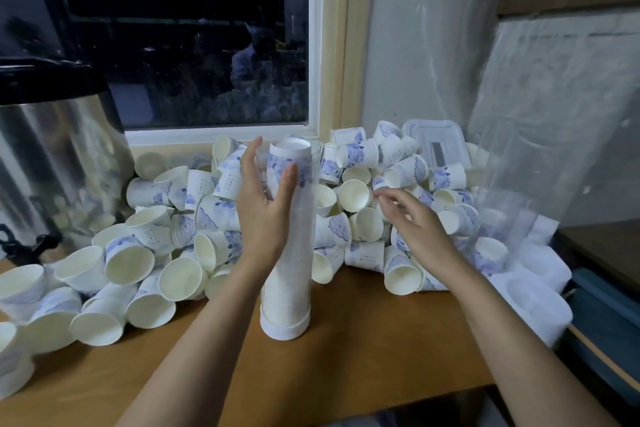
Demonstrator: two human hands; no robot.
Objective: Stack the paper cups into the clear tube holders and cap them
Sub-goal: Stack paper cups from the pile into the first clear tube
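Surface (363,340) is buried in loose paper cups (128,263): light and thin-walled, probably crush easily, so take them by the rim. Clear tube (291,270) stands upright mid-surface, nearly full; looks tippy and slick, best held mid-height. Left grip (265,215) lies nearly flat against its upper side, thumb across the front. Right grip (415,222) hangs loosely curled over the pile, holding nothing.

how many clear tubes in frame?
2. One tube stands upright on the table, full of stacked cups, left hand against it. The other tube leans at the right edge of the loose cups. More may be hidden under them.
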